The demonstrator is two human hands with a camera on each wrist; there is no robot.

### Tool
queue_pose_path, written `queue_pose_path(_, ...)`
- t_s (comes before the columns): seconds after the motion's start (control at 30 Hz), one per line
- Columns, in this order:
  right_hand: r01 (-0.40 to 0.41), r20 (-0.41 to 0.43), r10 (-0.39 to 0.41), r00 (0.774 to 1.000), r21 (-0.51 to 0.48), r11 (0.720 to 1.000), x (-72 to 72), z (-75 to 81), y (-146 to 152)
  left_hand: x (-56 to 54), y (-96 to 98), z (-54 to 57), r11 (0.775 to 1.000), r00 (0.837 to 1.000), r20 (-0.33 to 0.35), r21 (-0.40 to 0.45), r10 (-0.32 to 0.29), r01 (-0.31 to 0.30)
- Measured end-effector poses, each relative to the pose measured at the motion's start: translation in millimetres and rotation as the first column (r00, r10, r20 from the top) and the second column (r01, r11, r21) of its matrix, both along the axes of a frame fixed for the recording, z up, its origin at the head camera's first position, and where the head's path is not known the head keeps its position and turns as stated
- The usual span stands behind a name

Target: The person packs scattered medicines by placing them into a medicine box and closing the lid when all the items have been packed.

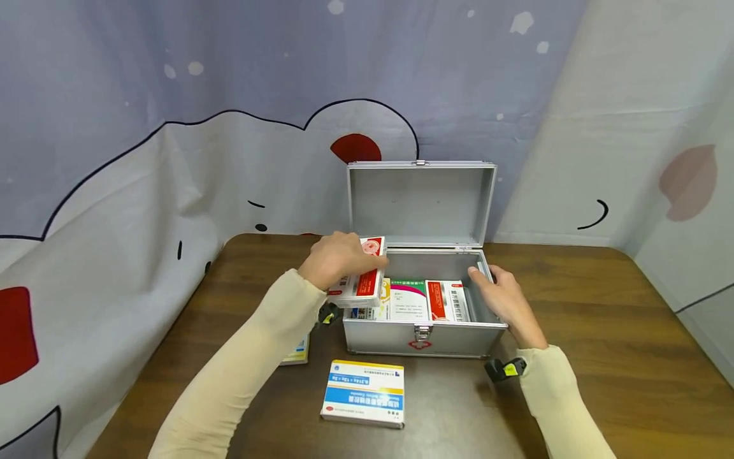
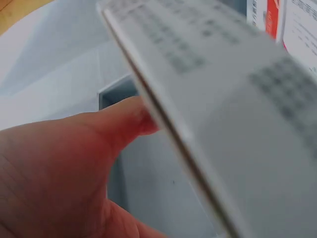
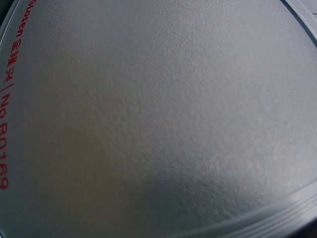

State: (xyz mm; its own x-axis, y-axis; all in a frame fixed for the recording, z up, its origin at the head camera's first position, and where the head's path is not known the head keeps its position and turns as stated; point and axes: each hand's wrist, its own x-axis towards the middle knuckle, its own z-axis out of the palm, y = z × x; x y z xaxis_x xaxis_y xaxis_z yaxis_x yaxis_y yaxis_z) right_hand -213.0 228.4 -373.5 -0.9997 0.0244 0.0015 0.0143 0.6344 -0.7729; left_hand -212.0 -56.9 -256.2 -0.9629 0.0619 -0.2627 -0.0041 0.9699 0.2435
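Note:
My left hand (image 1: 335, 258) grips a red-and-white medicine box (image 1: 369, 284) above the left end of an open silver first-aid case (image 1: 378, 338). Close up in the left wrist view, the thumb of the left hand (image 2: 59, 163) lies against the edge of this printed white box (image 2: 218, 114). At the case's right wall, my right hand (image 1: 504, 299) holds the rim, thumb on the inner side and fingers outside. Its wrist view is filled by the case's textured side panel (image 3: 163, 109) with red lettering. Inside stand a green-and-white box (image 1: 408, 306) and another red-and-white box (image 1: 449, 301).
A blue-and-white medicine box (image 1: 362, 396) lies on the wooden table (image 1: 579, 306) before the case. Left of it, another box (image 1: 297, 354) is partly hidden by my left sleeve. The case's lid (image 1: 421, 204) stands raised near the curtain (image 1: 275, 172).

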Motion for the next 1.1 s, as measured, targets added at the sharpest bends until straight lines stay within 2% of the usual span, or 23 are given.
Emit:
queue_pose_path(0.17, 0.002, 0.011, -0.002, 1.0, -0.008, 1.0, 1.1, 0.5, -1, -4.0, 15.5, -0.2, 0.999, 1.0, 0.008, -0.021, -0.026, 0.026)
queue_pose_path(0.33, 0.006, 0.011, -0.006, 1.0, -0.007, 1.0, 1.5, 0.1, -3, -10.5, 26.2, -5.4, 0.999, 0.998, 0.048, -0.026, -0.033, 0.034)
queue_pose_path(0.67, 0.017, 0.025, -0.017, 1.0, -0.005, 1.0, 2.9, 0.6, -6, -25.6, 41.5, -27.7, 0.995, 0.99, 0.134, -0.095, 0.031, -0.019)
queue_pose_path(0.9, 0.014, 0.03, -0.013, 0.999, -0.019, 1.0, 3.1, 0.8, -8, -34.8, 49.7, -36.9, 0.981, 0.984, 0.179, -0.186, -0.019, 0.053)
queue_pose_path(1.1, 0.019, 0.039, -0.018, 0.999, -0.033, 0.999, 2.9, 0.8, -10, -44.0, 51.7, -47.5, 0.978, 0.977, 0.214, -0.203, -0.01, 0.054)
